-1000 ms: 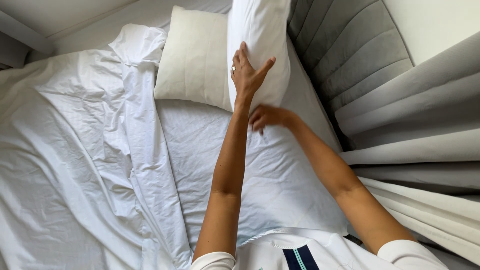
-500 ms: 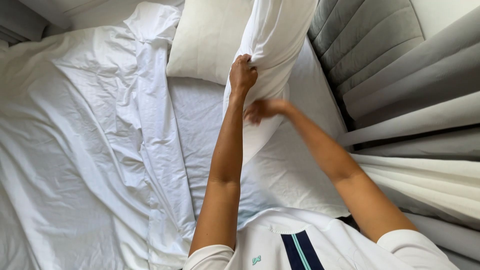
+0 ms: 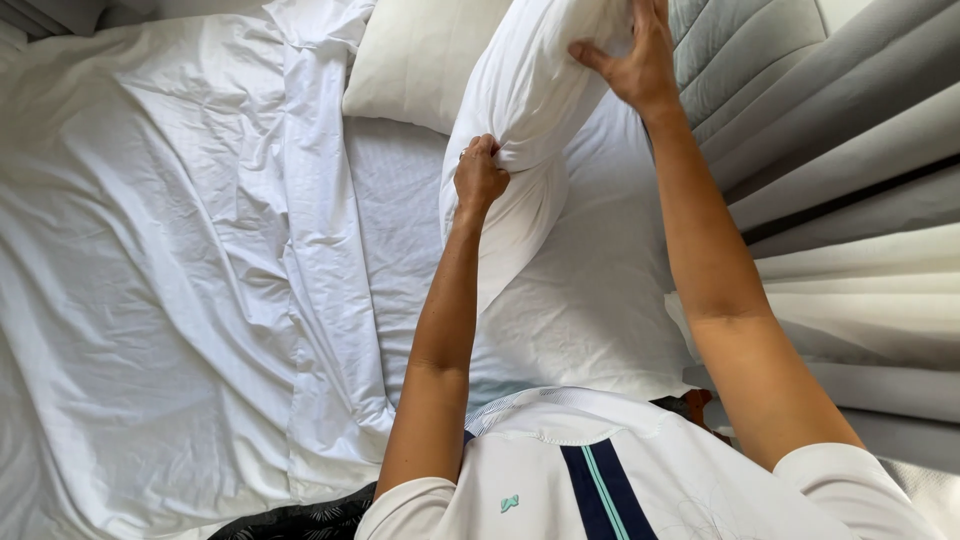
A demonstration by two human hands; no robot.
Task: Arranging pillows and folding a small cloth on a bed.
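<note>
Left hand (image 3: 480, 178) fisted on pillowcase (image 3: 520, 110) | right hand (image 3: 630, 62) spread on its top, fingertips seemingly cropped | cream pillow (image 3: 420, 55) beside

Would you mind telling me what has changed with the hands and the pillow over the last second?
The left hand, flat against the white pillow a second ago, has closed into a fist bunching its case. The right hand has moved from low beside the left wrist up to the pillow's upper right side, near the grey headboard. The cream pillow and the crumpled sheets lie as before.
</note>
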